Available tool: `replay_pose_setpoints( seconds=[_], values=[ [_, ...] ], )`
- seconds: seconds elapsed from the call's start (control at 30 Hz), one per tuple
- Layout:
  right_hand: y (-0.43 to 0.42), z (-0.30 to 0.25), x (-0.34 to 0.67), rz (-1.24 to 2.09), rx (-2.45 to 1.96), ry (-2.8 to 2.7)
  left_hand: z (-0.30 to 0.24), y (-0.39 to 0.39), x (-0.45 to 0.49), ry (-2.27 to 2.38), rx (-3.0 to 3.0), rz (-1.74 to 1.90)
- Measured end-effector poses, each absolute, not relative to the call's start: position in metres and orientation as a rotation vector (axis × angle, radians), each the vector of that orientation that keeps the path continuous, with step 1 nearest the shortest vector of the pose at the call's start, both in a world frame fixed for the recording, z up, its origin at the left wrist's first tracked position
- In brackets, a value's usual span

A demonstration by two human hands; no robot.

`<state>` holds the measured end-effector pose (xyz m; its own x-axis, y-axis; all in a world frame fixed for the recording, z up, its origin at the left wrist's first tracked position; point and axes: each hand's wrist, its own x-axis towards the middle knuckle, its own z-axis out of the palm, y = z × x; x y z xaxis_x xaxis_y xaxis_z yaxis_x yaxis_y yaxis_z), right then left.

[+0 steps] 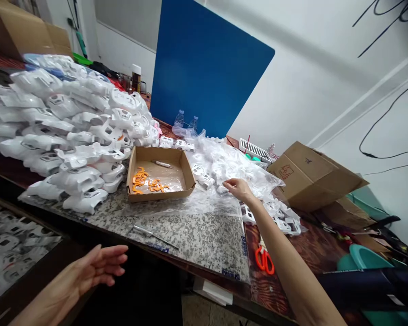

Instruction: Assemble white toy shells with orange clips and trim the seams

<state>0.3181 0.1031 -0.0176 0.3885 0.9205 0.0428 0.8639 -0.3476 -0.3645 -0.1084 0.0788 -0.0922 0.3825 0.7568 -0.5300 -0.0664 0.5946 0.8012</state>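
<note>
My left hand is in the air in front of the table's near edge, with its fingers apart and nothing in them. My right hand reaches across the table to the clear plastic bag. Its fingers are bent together at a small white plastic part, which they partly hide. Beside it lie other white molded shells on the plastic sheet. To the left is a shallow cardboard tray with orange plastic clips and a white pen-like tool.
White shells are piled high on the left. A metal screwdriver-like rod lies on the speckled mat. Orange-handled scissors lie under my right forearm. Cardboard boxes stand right; a blue board leans behind.
</note>
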Motion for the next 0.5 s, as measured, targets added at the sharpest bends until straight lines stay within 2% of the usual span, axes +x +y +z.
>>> replay_pose_setpoints(
  seconds=[0.27, 0.5],
  values=[
    [0.139, -0.049, 0.296, 0.152, -2.328, -1.71, -0.112, 0.054, -0.079, 0.861, 0.788, 0.452],
    [0.159, -0.053, 0.289, 0.165, -2.356, -1.733, -0.119, 0.045, -0.094, 0.912, 0.773, 0.458]
  ],
)
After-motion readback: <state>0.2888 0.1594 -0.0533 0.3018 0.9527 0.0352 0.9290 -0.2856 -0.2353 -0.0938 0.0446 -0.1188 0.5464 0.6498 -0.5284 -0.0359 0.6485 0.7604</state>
